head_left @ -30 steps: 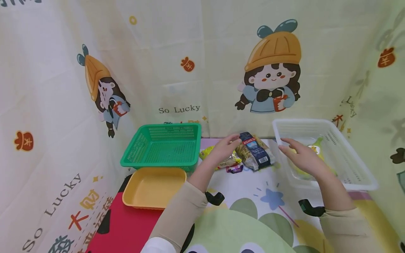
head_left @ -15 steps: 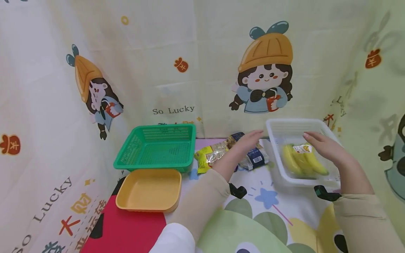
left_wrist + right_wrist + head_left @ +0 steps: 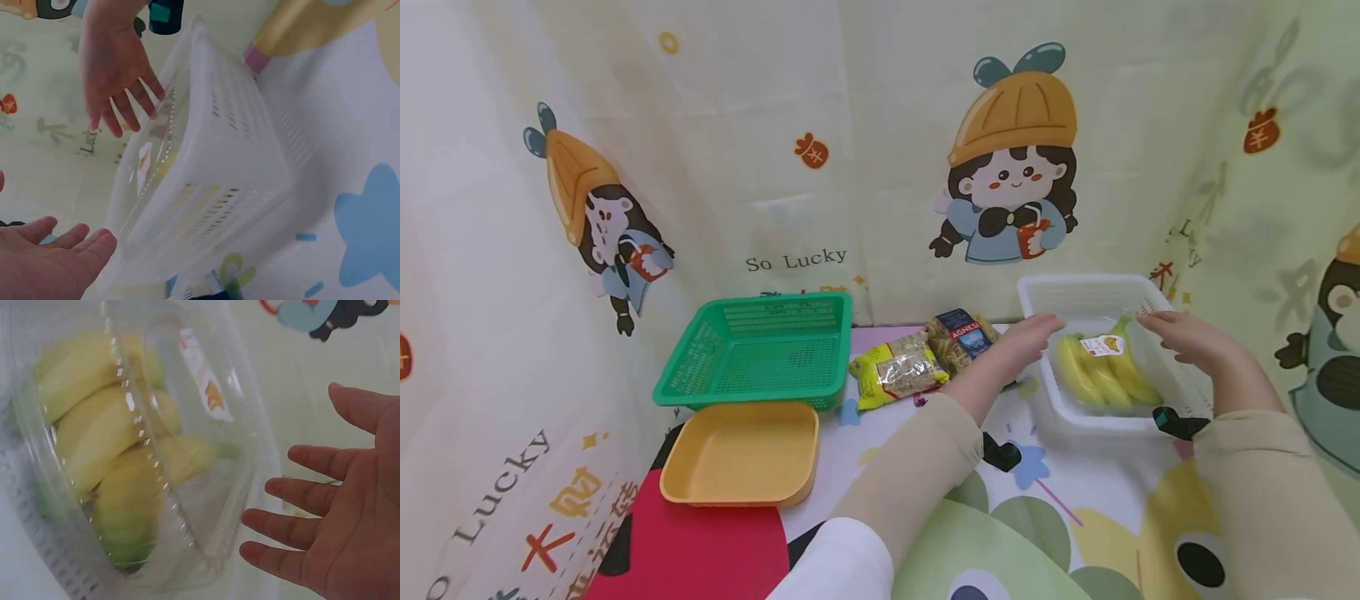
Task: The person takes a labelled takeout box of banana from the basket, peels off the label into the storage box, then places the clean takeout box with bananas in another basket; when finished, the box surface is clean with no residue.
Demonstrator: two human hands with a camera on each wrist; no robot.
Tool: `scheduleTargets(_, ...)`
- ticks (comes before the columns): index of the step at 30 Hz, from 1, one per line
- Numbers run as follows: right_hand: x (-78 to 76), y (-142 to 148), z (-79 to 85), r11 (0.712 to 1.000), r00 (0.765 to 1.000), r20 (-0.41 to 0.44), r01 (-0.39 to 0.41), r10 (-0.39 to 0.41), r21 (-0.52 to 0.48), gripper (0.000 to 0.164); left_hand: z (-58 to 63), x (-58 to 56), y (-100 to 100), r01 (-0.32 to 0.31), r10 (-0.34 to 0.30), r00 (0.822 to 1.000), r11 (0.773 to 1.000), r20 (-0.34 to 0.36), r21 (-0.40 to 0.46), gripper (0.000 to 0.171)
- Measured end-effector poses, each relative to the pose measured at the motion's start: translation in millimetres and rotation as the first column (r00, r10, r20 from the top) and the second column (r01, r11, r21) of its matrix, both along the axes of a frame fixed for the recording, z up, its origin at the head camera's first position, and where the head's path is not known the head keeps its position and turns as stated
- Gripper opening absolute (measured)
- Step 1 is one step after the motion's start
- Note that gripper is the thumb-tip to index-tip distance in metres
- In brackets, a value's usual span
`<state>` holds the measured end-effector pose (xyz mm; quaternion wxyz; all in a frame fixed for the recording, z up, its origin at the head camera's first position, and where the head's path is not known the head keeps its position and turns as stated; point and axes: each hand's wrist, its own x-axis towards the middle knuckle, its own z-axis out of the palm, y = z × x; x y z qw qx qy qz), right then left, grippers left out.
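Observation:
A bunch of yellow bananas [image 3: 1101,375] in clear plastic packaging with a white label [image 3: 1102,345] lies inside the white basket [image 3: 1047,408]. My left hand [image 3: 1026,343] is at the basket's left rim, fingers extended and palm turned inward. Over the opposite side is my right hand [image 3: 1198,340], its fingers stretched towards the bananas. In the right wrist view the fingers of the right hand [image 3: 337,494] are spread beside the clear packaging, apart from it. The left wrist view has the left hand [image 3: 56,259] and right hand [image 3: 119,72] facing the basket's mouth, both holding nothing.
Left of the white basket lie a pasta bag [image 3: 958,333], partly behind the left arm, and a yellow snack-like bag [image 3: 898,371]. Farther left stand a green basket [image 3: 756,358] and an orange-yellow tray [image 3: 737,458]. A printed cloth wall [image 3: 887,167] rises behind.
Both hands have moved right; the left hand went from over the bags to the white basket's rim. The right hand shifted off the bananas to the basket's far right side. The view turned right.

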<state>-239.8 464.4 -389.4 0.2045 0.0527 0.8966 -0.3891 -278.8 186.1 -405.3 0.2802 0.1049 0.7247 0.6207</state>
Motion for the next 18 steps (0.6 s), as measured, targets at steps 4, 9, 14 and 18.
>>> scheduleTargets(4,-2.2,10,-10.0,0.999,0.997,0.079,0.025,-0.022,-0.045,0.096,-2.3,4.5,11,-0.021,0.022,1.000,1.000,0.010,-0.020,0.055)
scheduleTargets(9,-4.6,22,-26.1,0.993,0.987,0.161,0.042,-0.024,-0.112,0.092,-2.3,10.6,24,-0.030,0.030,0.999,0.999,0.011,-0.026,0.062)
scheduleTargets(14,-6.7,25,-42.0,0.986,0.979,0.199,0.075,-0.044,-0.152,0.079,-5.1,18.7,37,-0.102,0.103,0.994,0.994,0.025,-0.038,0.068)
scheduleTargets(18,-7.3,26,-47.8,0.978,0.979,0.193,0.106,-0.070,-0.179,0.071,-9.0,25.2,47,-0.175,0.176,0.983,0.984,0.047,-0.030,0.071)
